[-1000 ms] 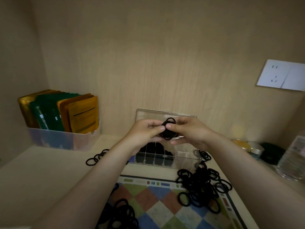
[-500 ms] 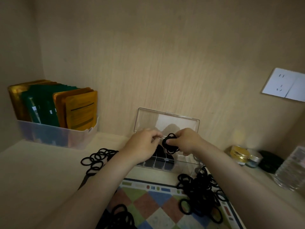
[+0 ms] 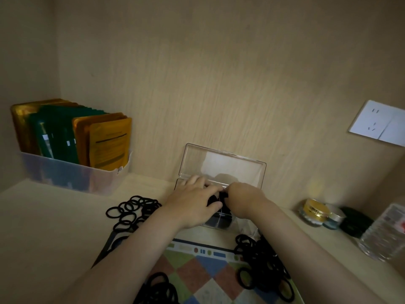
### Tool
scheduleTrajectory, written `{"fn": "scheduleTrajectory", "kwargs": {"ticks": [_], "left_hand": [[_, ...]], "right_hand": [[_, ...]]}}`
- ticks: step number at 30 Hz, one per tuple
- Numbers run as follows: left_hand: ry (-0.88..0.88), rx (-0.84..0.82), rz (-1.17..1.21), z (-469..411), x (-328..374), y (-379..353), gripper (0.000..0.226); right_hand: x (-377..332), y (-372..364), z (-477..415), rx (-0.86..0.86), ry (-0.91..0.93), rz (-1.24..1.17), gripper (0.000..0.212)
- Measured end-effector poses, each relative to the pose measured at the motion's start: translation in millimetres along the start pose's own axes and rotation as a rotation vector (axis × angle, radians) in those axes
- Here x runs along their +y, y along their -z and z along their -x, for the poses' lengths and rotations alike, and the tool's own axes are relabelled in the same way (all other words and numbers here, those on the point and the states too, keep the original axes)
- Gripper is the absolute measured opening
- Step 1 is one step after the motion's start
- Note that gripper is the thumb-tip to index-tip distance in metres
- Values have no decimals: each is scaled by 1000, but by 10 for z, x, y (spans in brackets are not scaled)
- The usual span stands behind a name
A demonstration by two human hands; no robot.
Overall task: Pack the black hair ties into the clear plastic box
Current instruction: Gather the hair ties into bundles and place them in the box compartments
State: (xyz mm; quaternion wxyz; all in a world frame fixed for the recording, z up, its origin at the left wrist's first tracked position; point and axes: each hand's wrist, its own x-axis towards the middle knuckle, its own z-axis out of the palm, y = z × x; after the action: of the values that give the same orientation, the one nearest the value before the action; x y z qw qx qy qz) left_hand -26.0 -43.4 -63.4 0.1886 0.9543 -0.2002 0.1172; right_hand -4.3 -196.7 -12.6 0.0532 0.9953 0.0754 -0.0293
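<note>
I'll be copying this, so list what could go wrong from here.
The bundle, pinched by the right hand and steadied by the left hand, could spring out on release; the box below already looks dark with ties. The lid stands open just behind both hands and could tip onto them. The right forearm hangs over the loose ties and could scatter them.

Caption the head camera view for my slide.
Left hand and right hand tuck black hair ties into the open clear plastic box; more lie loose nearby.
</note>
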Motion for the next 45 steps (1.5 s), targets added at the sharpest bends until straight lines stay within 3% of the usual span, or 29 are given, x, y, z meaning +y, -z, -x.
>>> {"fn": "scheduleTrajectory", "kwargs": {"ticks": [5, 8, 11, 14, 17, 23, 25, 29, 32, 35, 38, 42, 45], "left_hand": [[-21, -24, -8, 16, -7, 11, 47], [-17, -46, -23, 18, 6, 18, 47], [-3, -68, -37, 9, 23, 26, 48], [6, -76, -39, 3, 28, 39, 49], [9, -65, -24, -1, 28, 32, 51], [-2, -32, -55, 13, 29, 13, 60], [-12, -47, -68, 17, 34, 22, 56], [0, -59, -80, 17, 48, 37, 56], [6, -57, -90, 7, 57, 39, 59], [13, -52, -83, -4, 54, 32, 62], [18, -42, -78, -2, 59, 30, 61], [9, -40, -80, 3, 70, 32, 53], [7, -48, -83, 4, 65, 29, 53]], "right_hand": [[32, -81, 48, 275, -43, -114, 10], [151, -128, 37, 227, -35, -280, 13], [286, -148, 37, 124, 94, -361, 17], [368, -207, 75, 218, 163, -407, 32], [414, -275, 143, 419, 249, -331, 43], [288, -348, 177, 346, 389, 30, 60], [272, -338, 154, 335, 394, 25, 61], [330, -354, 126, 447, 328, -151, 37], [365, -378, 134, 589, 333, -287, 49], [359, -378, 182, 541, 425, -371, 48], [380, -414, 198, 504, 473, -188, 32], [350, -444, 180, 469, 446, -73, 47], [333, -447, 160, 407, 407, -171, 55]]}}
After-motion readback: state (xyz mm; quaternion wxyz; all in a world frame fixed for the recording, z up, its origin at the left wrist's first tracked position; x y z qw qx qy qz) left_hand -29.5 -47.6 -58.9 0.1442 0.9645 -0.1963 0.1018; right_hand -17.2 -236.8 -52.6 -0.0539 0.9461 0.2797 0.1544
